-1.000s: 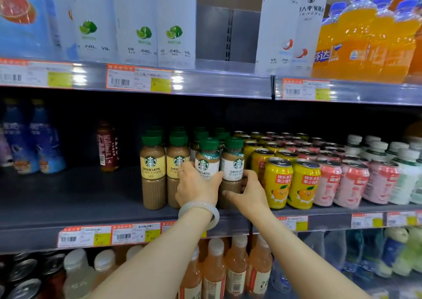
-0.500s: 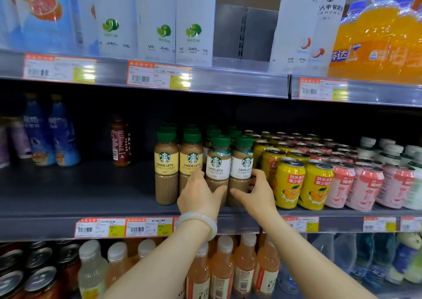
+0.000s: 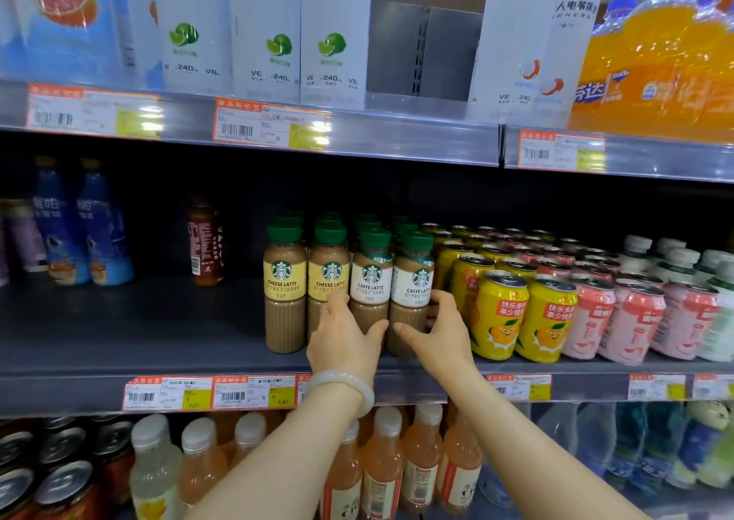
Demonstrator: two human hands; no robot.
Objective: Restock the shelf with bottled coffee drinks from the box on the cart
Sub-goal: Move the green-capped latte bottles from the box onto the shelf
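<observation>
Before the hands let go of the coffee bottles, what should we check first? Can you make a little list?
1. Front coffee bottles upright: ok, cheese latte bottle and caffe latte bottle stand straight.
2. Labels facing out: ok.
3. Left hand on the bottles: ok, touching the front row.
4. Right hand around the right caffe latte: ok, fingers curl round it.
5. Yellow cans not pushed over: ok, upright beside the bottles.
6. Bottles back from the shelf edge: ok.
7. Box on the cart: cannot tell, out of view.

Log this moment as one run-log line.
left hand: on Cheese Latte bottle | right hand: grips Caffe Latte bottle | shelf
</observation>
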